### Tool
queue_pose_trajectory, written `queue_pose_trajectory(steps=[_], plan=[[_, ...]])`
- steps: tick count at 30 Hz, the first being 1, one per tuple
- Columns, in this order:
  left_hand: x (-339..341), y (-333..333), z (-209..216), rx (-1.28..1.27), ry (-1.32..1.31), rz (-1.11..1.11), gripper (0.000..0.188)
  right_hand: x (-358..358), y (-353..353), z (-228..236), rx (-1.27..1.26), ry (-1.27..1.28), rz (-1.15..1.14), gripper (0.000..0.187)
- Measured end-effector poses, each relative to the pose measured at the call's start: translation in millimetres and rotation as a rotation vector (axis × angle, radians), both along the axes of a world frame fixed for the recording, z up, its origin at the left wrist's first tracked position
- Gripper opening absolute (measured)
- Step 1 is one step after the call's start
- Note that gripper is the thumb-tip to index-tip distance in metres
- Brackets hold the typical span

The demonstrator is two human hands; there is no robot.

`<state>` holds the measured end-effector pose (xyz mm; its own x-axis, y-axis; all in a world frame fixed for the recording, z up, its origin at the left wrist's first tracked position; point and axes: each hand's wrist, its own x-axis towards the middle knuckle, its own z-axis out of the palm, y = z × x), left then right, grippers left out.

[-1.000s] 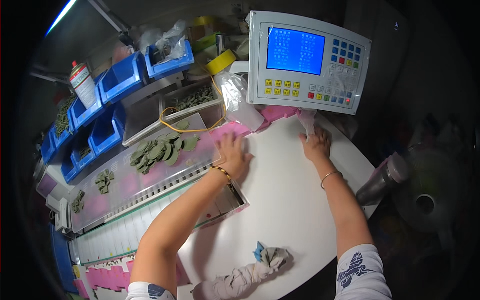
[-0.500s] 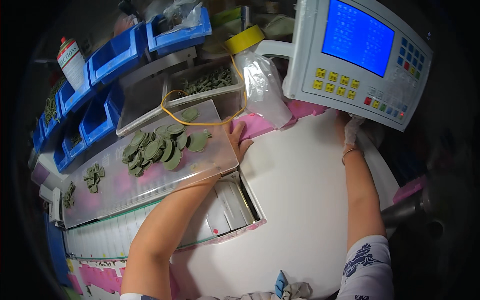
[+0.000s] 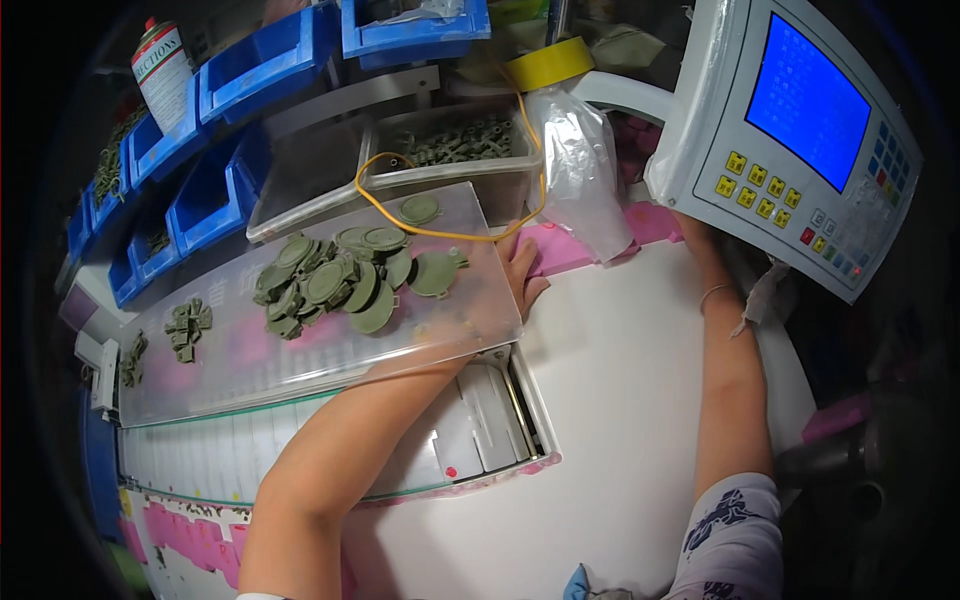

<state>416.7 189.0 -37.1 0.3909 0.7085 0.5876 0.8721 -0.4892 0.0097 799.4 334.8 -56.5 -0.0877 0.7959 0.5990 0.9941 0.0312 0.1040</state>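
My left hand (image 3: pixel 524 275) reaches under a clear plastic sheet (image 3: pixel 230 385), and its spread fingers show past the sheet's right edge, beside a pink strip (image 3: pixel 565 248). Green round lidded parts (image 3: pixel 330 285) lie heaped on the sheet, with a small pile of green pieces (image 3: pixel 187 328) to their left. At the far right, my right hand (image 3: pixel 698 238) goes behind the grey control panel (image 3: pixel 690 130) with its lit blue screen. Its fingers are hidden there, so I cannot see what they touch.
Blue bins (image 3: pixel 265 65) and a spray can (image 3: pixel 165 75) stand at the back left. Behind the sheet is a clear tub (image 3: pixel 460 180) of small dark green parts, crossed by a yellow cable (image 3: pixel 440 247). A plastic bag (image 3: pixel 580 170) hangs below yellow tape (image 3: pixel 550 63).
The view has shifted, so the panel, sheet and bins appear farther right. My right hand sits deeper behind the panel's lower edge. My left hand stays by the sheet's edge, fingers spread.
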Motion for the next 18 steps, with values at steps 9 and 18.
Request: queue_pose_trajectory(steps=[9,18], plan=[[1,-20,28,-0.144,0.129,-0.133,0.046,-1,-42,18,-0.012,-0.046,0.085,0.030],[32,-114,40,-0.209,0.092,-0.300,0.045,64,-111,-23,-0.300,-0.061,-0.246,0.053]])
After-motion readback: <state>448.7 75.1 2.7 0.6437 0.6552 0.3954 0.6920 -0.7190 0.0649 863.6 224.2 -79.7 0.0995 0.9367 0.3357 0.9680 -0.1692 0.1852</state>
